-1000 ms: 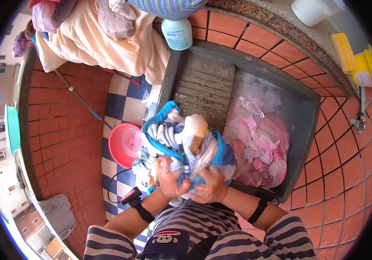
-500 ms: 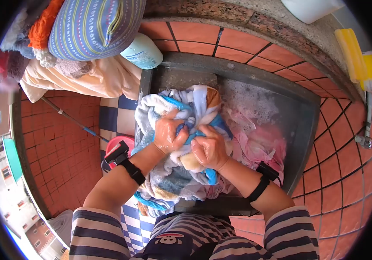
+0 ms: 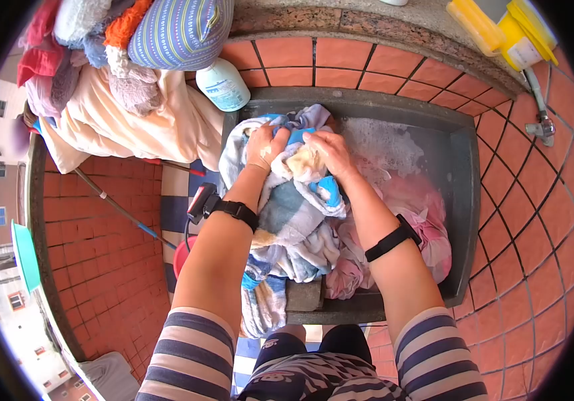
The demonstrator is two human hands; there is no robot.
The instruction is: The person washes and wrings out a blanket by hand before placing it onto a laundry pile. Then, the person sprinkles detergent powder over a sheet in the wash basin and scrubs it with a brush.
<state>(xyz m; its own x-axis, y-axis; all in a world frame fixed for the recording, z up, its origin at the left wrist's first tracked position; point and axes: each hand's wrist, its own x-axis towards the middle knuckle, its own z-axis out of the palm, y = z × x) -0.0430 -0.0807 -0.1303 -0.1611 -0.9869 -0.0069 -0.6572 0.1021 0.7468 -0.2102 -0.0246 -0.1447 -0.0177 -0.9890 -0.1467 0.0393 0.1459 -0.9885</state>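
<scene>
A wet fleece blanket (image 3: 294,210) in white, blue, grey and tan lies bunched over the left side of a dark grey stone sink (image 3: 459,174), part of it hanging past the front edge. My left hand (image 3: 263,148) is closed on a fold near the back of the bundle. Just to its right, my right hand (image 3: 330,154) grips a cream and blue fold of the same blanket. Both hands' fingertips are partly hidden in the fabric. Pink cloth (image 3: 427,234) sits in the sudsy water (image 3: 387,144) to the right of the bundle.
A white bottle (image 3: 223,87) stands at the sink's back left corner. Beyond it are a striped cushion (image 3: 180,37) and cream fabric (image 3: 157,130). A tap (image 3: 541,128) and yellow container (image 3: 527,43) are at the right. A pole (image 3: 123,210) leans left.
Both hands have moved toward the back of the sink, gripping different folds. The blanket's twisted middle has loosened and more of its front part lies spread. The head view has shifted.
</scene>
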